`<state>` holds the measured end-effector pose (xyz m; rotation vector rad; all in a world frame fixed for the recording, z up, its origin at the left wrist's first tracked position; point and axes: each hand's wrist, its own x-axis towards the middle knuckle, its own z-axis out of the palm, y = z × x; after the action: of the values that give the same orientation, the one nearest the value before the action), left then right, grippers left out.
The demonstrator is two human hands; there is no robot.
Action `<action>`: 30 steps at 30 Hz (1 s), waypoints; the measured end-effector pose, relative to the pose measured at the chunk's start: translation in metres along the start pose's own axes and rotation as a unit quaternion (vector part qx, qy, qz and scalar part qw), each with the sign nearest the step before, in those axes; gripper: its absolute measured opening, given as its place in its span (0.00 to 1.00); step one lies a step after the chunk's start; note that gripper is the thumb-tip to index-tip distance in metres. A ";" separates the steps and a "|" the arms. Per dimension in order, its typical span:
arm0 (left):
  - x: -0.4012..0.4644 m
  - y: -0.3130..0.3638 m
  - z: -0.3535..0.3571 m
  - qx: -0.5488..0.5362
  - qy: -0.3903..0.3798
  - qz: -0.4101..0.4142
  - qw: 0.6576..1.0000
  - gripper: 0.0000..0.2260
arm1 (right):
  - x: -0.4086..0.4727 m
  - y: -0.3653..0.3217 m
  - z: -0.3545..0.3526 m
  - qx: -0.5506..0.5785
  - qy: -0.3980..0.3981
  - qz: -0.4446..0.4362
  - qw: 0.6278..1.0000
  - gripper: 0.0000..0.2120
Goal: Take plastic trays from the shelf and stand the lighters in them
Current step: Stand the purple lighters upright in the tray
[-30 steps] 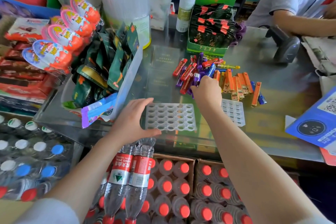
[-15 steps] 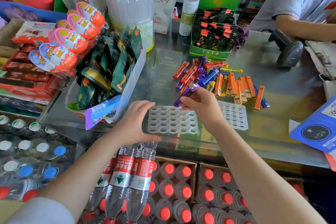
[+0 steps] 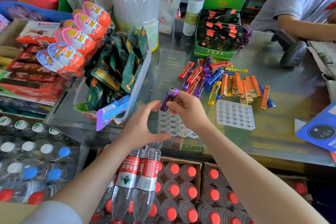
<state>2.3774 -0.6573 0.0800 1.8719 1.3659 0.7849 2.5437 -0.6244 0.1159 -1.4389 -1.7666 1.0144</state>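
Right hand: the right hand (image 3: pixel 189 111) pinches a purple lighter (image 3: pixel 168 99) between thumb and fingers, holding it nearly upright, metal cap up, above the far left corner of the round-hole tray (image 3: pixel 174 125).
Left hand: the left hand (image 3: pixel 140 127) curves around the left edge of the round-hole tray, thumb along its near edge, fingers arched; whether it grips the tray cannot be told.
Round-hole tray: lies flat on the glass counter (image 3: pixel 283 132), near its front edge, its visible holes unfilled.
Second tray: a tray with square slots (image 3: pixel 235 114) lies right of the round-hole tray, apart from it.
Lighter pile: loose lighters (image 3: pixel 227 82), red, purple, blue, yellow and orange, lie beyond both trays.
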 end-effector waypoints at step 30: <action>0.012 -0.004 0.008 0.198 0.026 -0.009 0.980 0.48 | 0.043 0.033 -0.048 -0.364 0.115 0.214 0.899 0.12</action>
<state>2.3850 -0.6468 0.0731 2.1470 1.6636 0.5855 2.5919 -0.5707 0.1111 -2.3767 -1.7638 0.3209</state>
